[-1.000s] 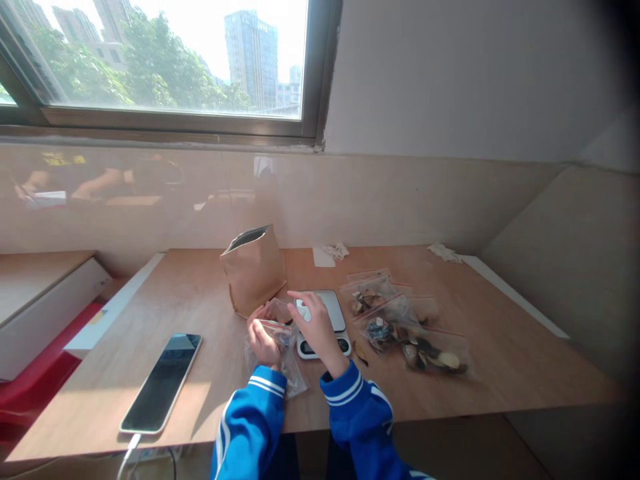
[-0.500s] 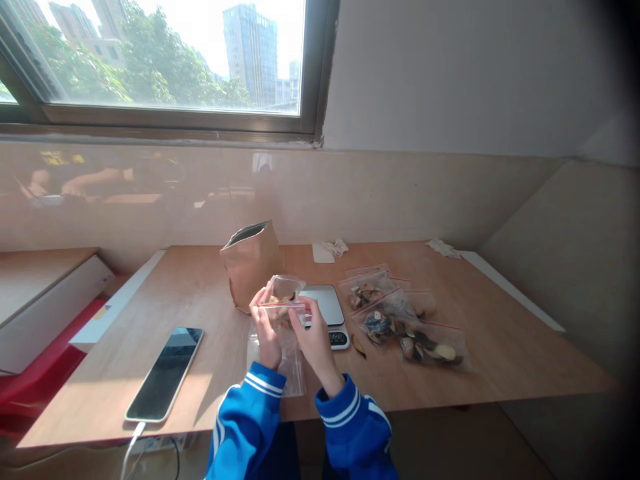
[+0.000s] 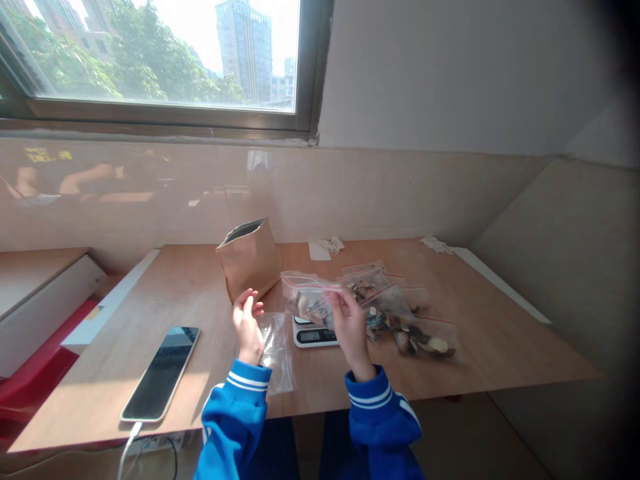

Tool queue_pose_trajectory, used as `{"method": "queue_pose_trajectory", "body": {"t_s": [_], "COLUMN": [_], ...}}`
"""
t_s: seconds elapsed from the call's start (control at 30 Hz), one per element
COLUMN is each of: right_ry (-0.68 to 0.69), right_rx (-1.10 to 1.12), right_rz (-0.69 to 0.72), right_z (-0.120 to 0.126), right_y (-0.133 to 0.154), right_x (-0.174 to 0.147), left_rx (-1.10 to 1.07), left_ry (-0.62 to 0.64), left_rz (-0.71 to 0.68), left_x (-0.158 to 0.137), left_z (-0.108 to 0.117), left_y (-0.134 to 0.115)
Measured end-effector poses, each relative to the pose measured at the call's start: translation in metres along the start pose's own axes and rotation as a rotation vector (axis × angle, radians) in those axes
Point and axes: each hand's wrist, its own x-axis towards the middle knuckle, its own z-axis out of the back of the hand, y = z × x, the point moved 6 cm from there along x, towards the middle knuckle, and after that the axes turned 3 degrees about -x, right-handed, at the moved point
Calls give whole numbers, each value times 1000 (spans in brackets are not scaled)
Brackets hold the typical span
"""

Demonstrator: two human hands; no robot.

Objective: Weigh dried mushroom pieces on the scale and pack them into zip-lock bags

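A clear zip-lock bag with dark and pale dried pieces in it hangs over a white digital scale. My right hand pinches this bag by its right side. To the left, my left hand is raised with nothing in it, its fingers loosely curled and apart. Beside that hand lies a flat clear plastic bag on the table. Behind it a brown paper bag stands with its top open. The scale's plate is mostly hidden by the held bag.
Several filled zip-lock bags lie at the right of the table. A phone with a white cable is at the left. White card and crumpled tissue lie along the back.
My left hand has let go of the zip-lock bag and moved slightly left. My right hand has carried the bag rightward over the scale. A dark piece beside the scale is now out of sight.
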Motion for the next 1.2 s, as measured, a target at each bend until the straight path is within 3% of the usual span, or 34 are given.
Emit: {"method": "queue_pose_trajectory", "body": {"t_s": [0.1,0.2,0.33,0.4,0.53,0.67,0.87,1.2], "right_ry": [34,173,133,118,125,198,253,59], "right_rx": [10,29,98,157,261,302,297,276], "right_rz": [-15,-5,-37,-79,-139,-154,-212,-271], "right_z": [9,9,12,12,11,10,14,25], "right_y": [-5,-8,-12,-16,-19,-17,-23,-29], "right_x": [8,9,4,-1,-8,-12,-14,-13], "left_rx": [-108,-49,55,46,137,202,223,255], "left_ry": [81,212,531,590,479,548,444,346], "left_rz": [186,140,80,85,-16,-2,-79,-58], "left_x": [9,2,-29,-41,-44,-49,-55,-63], "left_z": [-5,-15,-41,-49,-50,-55,-45,-38], "left_y": [14,10,0,-5,-18,-25,-43,-47]}}
